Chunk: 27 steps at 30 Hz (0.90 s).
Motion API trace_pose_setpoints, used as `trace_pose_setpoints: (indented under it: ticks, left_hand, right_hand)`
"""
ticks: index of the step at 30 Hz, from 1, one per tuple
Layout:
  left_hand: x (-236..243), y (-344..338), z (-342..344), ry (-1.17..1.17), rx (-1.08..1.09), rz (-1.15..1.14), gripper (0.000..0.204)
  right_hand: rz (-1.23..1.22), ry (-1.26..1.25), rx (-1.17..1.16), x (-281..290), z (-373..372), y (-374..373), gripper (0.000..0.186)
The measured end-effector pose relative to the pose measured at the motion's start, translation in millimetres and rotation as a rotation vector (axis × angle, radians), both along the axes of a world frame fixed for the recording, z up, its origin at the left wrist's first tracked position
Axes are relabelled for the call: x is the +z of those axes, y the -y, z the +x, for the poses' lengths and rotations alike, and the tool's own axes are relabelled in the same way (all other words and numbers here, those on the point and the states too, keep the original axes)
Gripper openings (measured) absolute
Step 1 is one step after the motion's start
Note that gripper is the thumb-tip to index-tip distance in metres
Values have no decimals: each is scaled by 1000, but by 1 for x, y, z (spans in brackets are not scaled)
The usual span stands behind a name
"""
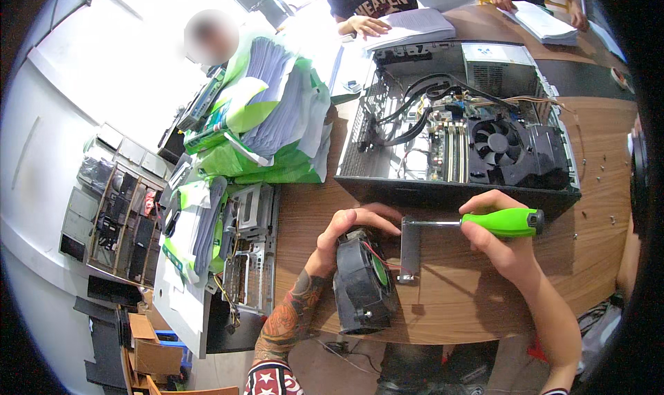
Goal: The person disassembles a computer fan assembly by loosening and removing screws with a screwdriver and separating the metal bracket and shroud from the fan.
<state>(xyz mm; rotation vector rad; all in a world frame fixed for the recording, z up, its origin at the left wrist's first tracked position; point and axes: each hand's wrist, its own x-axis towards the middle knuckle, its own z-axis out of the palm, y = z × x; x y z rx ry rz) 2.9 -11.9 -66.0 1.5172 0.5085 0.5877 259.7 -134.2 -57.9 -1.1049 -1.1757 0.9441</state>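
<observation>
My left hand (349, 226) is curled round the top of a black fan housing (363, 284) at the table's near edge. Inside the housing a green part shows, and a red wire runs from it toward a flat metal bracket (410, 250) beside it. My left fingertips reach the bracket's upper end. My right hand (501, 246) grips the green handle of a screwdriver (501, 223). Its shaft points left, with the tip at the top of the bracket; whether it sits in a screw is too small to tell. Ahead lies an open computer case (456, 184) with a cooling fan (496, 141) inside.
Several loose screws (602, 168) lie on the wooden table (311, 201) at right. Green-wrapped paper stacks (277, 111) and a metal computer chassis (250, 257) stand at left. Across the table, people's hands rest by paper stacks (418, 27). Cardboard boxes (158, 359) sit lower left.
</observation>
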Motion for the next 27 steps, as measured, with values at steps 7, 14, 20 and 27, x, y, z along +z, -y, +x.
trace_pose_setpoints:
  ticks: [7, 14, 20, 27]
  left_hand:
    - [-1, -3, 0, 59, -28, -45, 77]
    - [-8, -9, -1, 102, -14, 101, 72]
    - [-11, -5, -3, 176, 14, 97, 67]
    - [-10, -7, -2, 187, -4, 128, 59]
  right_hand:
    - [23, 8, -13, 2, -2, 0, 17]
    - [32, -152, 68, 7, 5, 2, 21]
    - [-3, -266, 231, 0, 6, -3, 30]
    - [-15, -422, 281, -5, 13, -4, 47]
